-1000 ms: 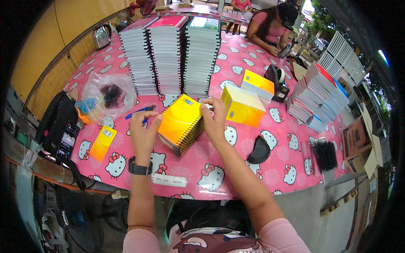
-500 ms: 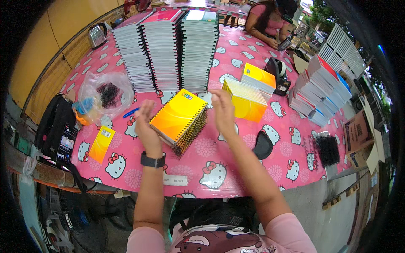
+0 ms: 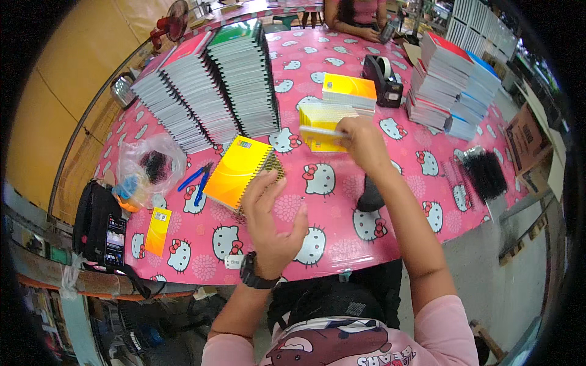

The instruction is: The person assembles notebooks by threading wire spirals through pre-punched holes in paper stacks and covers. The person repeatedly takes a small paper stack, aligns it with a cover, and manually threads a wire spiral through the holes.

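Observation:
My right hand (image 3: 365, 143) pinches a thin notepad (image 3: 320, 130), seen nearly edge-on and a little blurred, at the front of a stack of yellow-covered notepads (image 3: 323, 144). Palm up and fingers spread, my left hand (image 3: 273, 216) is empty. It hovers beside the near right corner of a pile of spiral-bound yellow-orange notebooks (image 3: 235, 174), whose coils show along the right side. Whether its fingertips touch the coils I cannot tell. Another stack of yellow notepads (image 3: 349, 86) lies just behind the one at my right hand.
Tall stacks of ring-bound books (image 3: 244, 85) stand at the back left. Nearby are blue pens (image 3: 196, 180), a plastic bag (image 3: 165, 161), a single yellow notepad (image 3: 157, 232) and a black bag (image 3: 94, 222). A tape dispenser (image 3: 384, 82), more book piles (image 3: 436, 85) and black coils (image 3: 484, 174) sit right; someone (image 3: 357, 15) sits beyond.
My right hand has reached right to the yellow stack and taken hold of a notepad. My left hand has left the spiral-bound pile's left side and moved right. The view has shifted.

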Motion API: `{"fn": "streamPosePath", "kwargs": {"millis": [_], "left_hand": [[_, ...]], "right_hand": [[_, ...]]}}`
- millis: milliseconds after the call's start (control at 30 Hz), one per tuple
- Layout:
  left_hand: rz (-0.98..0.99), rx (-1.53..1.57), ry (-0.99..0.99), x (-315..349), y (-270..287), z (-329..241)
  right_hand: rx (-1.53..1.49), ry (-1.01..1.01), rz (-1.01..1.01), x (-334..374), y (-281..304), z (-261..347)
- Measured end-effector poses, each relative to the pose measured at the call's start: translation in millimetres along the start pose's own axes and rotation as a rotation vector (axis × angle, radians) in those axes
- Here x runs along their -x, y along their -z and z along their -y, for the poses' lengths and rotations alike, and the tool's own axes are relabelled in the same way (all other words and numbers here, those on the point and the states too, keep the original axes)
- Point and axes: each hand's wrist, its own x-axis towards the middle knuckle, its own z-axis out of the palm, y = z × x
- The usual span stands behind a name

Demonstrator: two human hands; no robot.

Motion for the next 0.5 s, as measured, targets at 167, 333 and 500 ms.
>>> {"fn": "streamPosePath", "kwargs": {"millis": [167, 333, 500], "left_hand": [[0.507, -0.27, -0.102, 4, -20, -10], [0.743, -0.052, 0.045, 43, -43, -10], [0.657, 0.007, -0.118, 44, -42, 2]], "right_hand": [[-0.133, -0.006, 0.282, 76, 38, 68], [-0.191, -0.082, 0.349, 110, 38, 65], [-0.416, -0.519, 0.25, 111, 93, -3]]}}
